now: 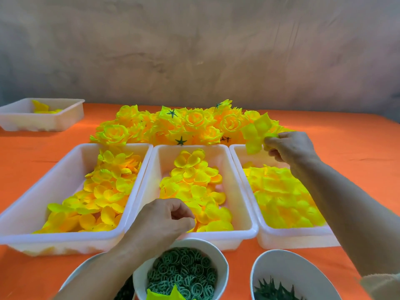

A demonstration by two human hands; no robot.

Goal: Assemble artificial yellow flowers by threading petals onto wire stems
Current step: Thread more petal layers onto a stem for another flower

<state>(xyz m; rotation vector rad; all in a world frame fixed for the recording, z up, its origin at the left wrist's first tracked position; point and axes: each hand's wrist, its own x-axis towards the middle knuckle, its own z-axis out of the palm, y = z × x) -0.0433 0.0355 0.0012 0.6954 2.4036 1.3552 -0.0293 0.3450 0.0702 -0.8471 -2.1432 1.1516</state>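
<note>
Yellow petals (194, 182) in white bins (65, 241), yellow-orange flowers (195, 121) with dark green stars (181, 141), green rings (184, 271) in white bowl (223, 262), on orange cloth (357, 152) before mottled grey-brown wall (194, 50).

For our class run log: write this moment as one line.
right hand: pinches yellow petal piece above right tray | left hand: curled over middle tray, grasp unclear | finished flowers: piled behind trays

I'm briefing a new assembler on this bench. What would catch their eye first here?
First, the heap of finished bright yellow fabric roses at the back centre of the orange tablecloth. Next, three white plastic trays full of loose yellow petals, in a row in front of it. Above the right tray, the right hand pinches a yellow multi-lobed petal piece.
</note>
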